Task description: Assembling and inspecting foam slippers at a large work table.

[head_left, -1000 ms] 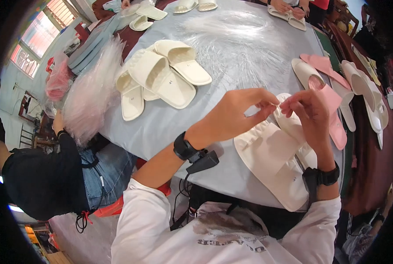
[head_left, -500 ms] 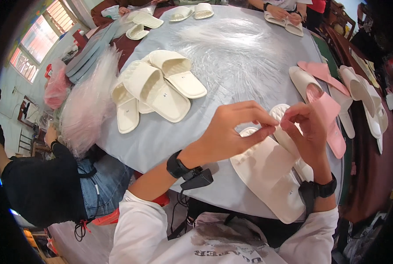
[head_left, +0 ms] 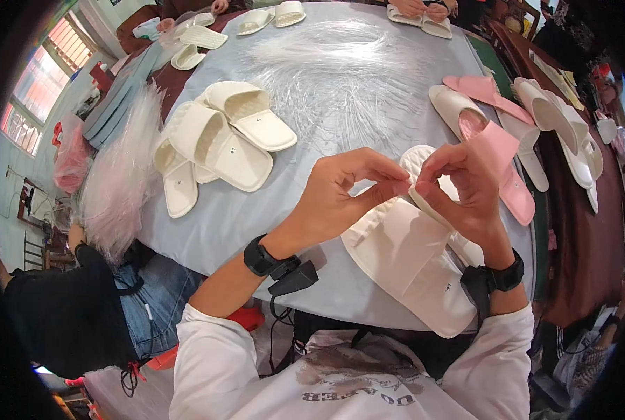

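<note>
From where I sit, the biggest thing on my feed is the table, draped in pale grey-blue cloth, its edges bowed by the fisheye lens. At its left I see a co-worker in a black top, beside a tall bundle of pinkish clear film. A flatter spread of clear film lies across the far half of the cloth. Next in size I count the slippers: a cream slipper sits at the near edge, slanting toward the wearer, with a second cream slipper just beyond it, partly hidden by the hands. Left of these, an overlapping group of cream slippers rests on the cloth; to the right, a pink slipper shows past the wearer's wrist. My wearer's left hand and right hand are raised above the near slippers, fingertips almost meeting. On each, thumb and forefinger are pinched together; I cannot tell whether anything thin is caught between them, or whether the two hands actually touch. Smallest of all, I make out a black strap on the left wrist and another black strap on the right.
</note>
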### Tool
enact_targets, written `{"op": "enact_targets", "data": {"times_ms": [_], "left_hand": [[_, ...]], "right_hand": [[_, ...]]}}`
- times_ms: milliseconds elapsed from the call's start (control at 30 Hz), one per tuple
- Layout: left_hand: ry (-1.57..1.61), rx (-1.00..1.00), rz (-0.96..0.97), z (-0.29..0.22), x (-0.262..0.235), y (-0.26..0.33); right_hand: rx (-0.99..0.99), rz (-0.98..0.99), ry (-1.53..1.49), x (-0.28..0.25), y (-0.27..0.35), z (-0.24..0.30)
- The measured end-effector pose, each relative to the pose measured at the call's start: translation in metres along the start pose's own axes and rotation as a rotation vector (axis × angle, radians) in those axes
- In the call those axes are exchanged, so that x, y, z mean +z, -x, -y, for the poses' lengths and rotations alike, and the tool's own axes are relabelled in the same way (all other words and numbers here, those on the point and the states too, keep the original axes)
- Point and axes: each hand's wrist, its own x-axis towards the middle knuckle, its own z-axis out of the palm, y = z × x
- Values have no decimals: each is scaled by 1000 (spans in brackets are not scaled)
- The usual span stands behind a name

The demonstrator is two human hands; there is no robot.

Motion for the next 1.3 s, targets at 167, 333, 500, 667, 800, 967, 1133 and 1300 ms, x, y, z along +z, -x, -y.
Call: {"op": "enact_targets", "data": {"times_ms": [167, 333, 500, 667, 800, 967, 1133, 1300], "left_hand": [[-41, 18, 19, 0, 0, -1], [-30, -2, 34, 1, 0, 0], [-47, 16, 40, 3, 0, 0], [-62, 41, 51, 4, -2, -1], [-89, 20, 51, 4, -3, -1], [-110, 13, 55, 0, 0, -1], [-146, 0, 56, -2, 0, 0], [-264, 38, 55, -8, -2, 0]], "right_hand": [[1, 5, 22, 0, 2, 0], [-8, 4, 11, 0, 2, 0], [-2, 2, 27, 1, 2, 2], [21, -10, 56, 1, 2, 3], [17, -11, 34, 0, 1, 2], [1, -3, 51, 2, 2, 3], [69, 6, 62, 2, 2, 5], [125, -17, -45, 4, 3, 0]]}}
